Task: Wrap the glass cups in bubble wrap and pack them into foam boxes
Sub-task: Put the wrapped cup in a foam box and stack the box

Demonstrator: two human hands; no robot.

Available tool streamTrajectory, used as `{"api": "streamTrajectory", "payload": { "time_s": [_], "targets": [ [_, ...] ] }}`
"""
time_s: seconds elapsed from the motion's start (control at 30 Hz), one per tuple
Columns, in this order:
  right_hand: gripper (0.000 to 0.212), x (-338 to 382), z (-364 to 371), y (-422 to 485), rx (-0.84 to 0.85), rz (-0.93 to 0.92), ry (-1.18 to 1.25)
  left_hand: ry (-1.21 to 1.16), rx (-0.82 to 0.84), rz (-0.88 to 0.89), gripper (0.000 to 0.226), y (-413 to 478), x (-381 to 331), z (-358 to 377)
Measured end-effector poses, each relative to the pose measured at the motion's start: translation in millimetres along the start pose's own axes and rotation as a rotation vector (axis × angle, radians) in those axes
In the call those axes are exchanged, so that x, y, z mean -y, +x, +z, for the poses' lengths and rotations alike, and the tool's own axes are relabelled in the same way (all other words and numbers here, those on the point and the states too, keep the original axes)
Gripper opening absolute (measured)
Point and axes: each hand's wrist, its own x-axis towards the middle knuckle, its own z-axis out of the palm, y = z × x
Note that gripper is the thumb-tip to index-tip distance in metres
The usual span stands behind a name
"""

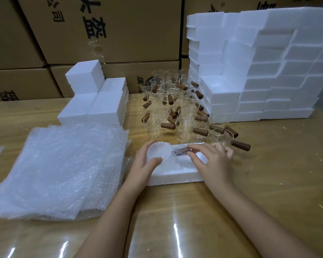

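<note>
Your left hand [146, 164] curled round wrapped cup [158, 152] | your right hand [213, 157] pinched its handle end | foam box [175, 176] beneath | judged light, brittle, slippery: the body was your safest hold

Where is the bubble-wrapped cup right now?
Head view, centre: the wrapped cup lies in the open foam box, held between the left hand and right hand, just in front of the unwrapped glass cups.

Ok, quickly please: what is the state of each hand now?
Left hand: grips the wrapped cup.
Right hand: pinches the handle end of the same cup.
</note>
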Motion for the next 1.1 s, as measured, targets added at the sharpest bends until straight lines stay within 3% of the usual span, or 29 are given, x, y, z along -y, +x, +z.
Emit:
{"api": "streamTrajectory", "payload": {
  "time_s": [0.2,0.43,0.87,1.0,1.1],
  "targets": [
    [0.009,-0.7,2.2,2.2,0.027,0.010,0.018,-0.074,0.051,0.011,0.067,0.8,4.2,-3.5],
    [0.008,-2.8,1.6,-0.2,0.040,0.035,0.059,-0.209,-0.047,-0.054,0.042,9.8,8.7,-4.0],
    [0.029,-1.4,2.6,-3.0,0.071,-0.012,0.027,-0.272,-0.141,0.043,0.028,3.3,5.2,-1.4],
    [0.037,-3.1,-2.8,-0.7,0.013,-0.323,-0.200,-0.280,-0.169,0.029,0.027,4.2,4.2,-0.4],
    [0.039,3.8,2.1,-6.3,0.043,-0.537,-0.189,-0.281,-0.173,0.029,0.025,3.4,2.7,0.1]
  ]
}}
